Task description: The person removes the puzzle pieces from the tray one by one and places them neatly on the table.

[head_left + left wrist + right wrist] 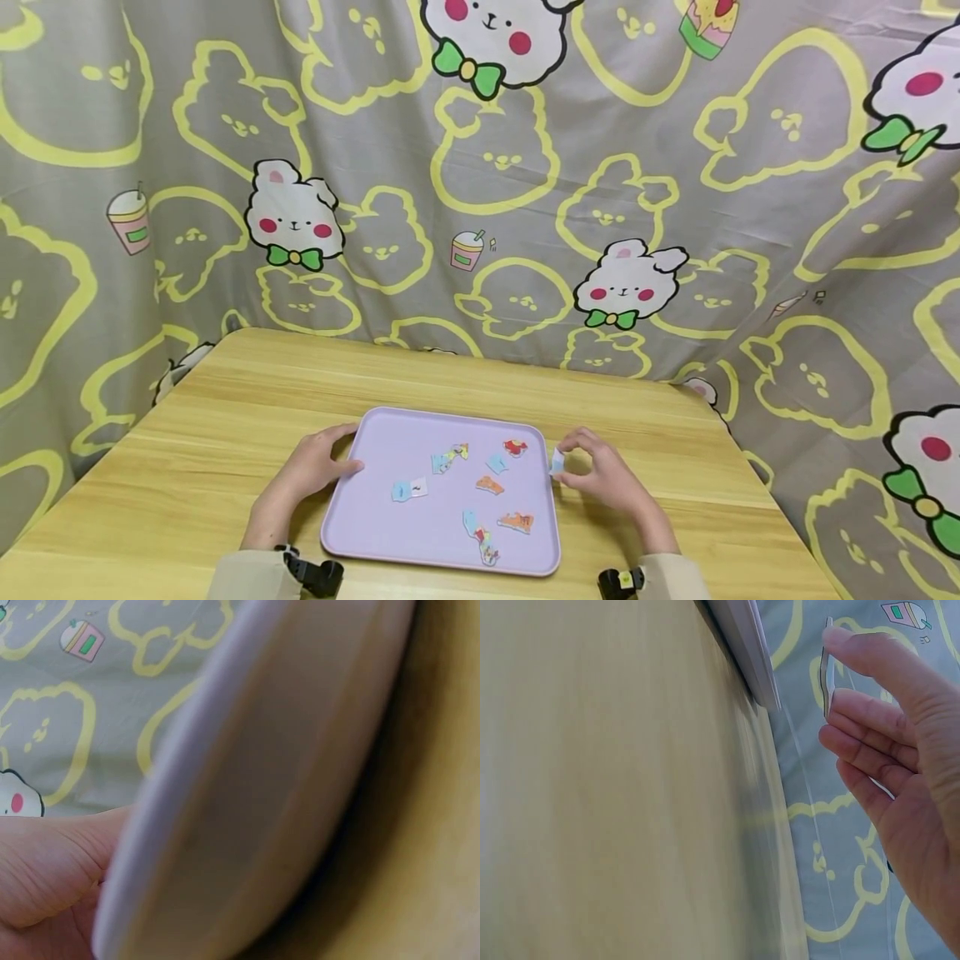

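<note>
A lilac tray point(420, 533) lies on the table with several cut-out puzzle pieces spread over it. My left hand point(321, 458) grips the tray's left edge, thumb over the rim; in the left wrist view the rim point(176, 776) hides most of the fingers. Just beyond the right edge, my right hand point(603, 473) pinches a small light-blue and white puzzle piece point(557, 461) between thumb and fingers. The right wrist view shows that piece point(826, 671) edge-on. Nearest to it on the tray are a red piece point(514, 448) and a light-blue piece point(497, 463).
Two orange pieces point(490, 484) lie towards the tray's right side. A blue-and-yellow group point(450, 458), a blue-and-white pair point(408, 489) and a colourful group point(482, 537) lie elsewhere on it. Beyond the wooden table point(465, 375) hangs a patterned curtain point(517, 242).
</note>
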The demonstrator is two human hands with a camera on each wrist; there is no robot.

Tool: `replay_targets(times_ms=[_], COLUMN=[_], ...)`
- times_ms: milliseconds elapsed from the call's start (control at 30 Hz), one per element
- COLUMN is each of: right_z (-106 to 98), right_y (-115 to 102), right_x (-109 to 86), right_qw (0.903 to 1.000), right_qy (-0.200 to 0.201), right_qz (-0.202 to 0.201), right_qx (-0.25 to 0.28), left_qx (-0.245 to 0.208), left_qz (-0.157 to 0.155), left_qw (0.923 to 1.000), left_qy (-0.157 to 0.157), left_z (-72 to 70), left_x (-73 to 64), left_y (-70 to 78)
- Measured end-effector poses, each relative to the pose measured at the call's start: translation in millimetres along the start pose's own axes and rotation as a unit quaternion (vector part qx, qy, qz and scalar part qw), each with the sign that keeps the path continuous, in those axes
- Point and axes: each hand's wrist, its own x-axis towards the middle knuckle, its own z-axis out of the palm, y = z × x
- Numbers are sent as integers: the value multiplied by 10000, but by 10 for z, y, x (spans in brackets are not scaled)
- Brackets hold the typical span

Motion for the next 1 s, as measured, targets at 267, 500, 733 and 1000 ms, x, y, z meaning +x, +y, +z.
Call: replay_targets(times_ms=[267, 500, 733, 1000], right_z=[-26, -50, -50, -50], right_y=[91, 153, 180, 176], right_x=[-28, -52, -46, -27], right_qw=[10000, 10000, 9996, 9983], right_qy=[26, 15, -185, -365], right_qz=[-36, -25, -133, -187], right_qx=[-63, -53, -172, -409], left_qx=[-21, -37, -41, -26], left_qz=[-17, -5, -28, -66], left_qw=[10000, 10000, 10000, 10000], left_qy=[-17, -30, -40, -62], left_z=[7, 8, 9, 4], left_x=[9, 15, 12, 17], left_y=[-15, -24, -33, -21])
